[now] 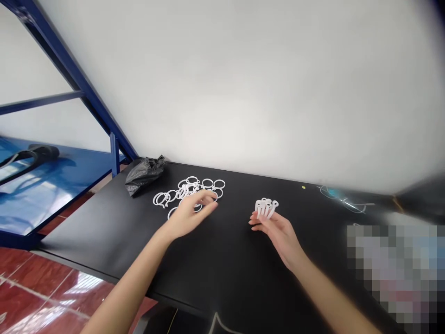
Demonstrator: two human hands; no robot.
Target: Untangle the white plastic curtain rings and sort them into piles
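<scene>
Several thin white curtain rings lie in a loose, overlapping pile on the black table. My left hand hovers over the near side of this pile, covering some rings. Its thumb and fingers are curved but apart, and I see nothing between them. To the right, my right hand is closed on a bunch of white curtain rings, pinched between thumb and fingers. Their small eyelets point up and fan out; the lower part of the bunch is hidden by the hand.
A crumpled black plastic bag lies left of the pile. Clear plastic scraps and a yellow speck are toward the back right. A blue metal frame rises at the left, and a pale wall stands behind.
</scene>
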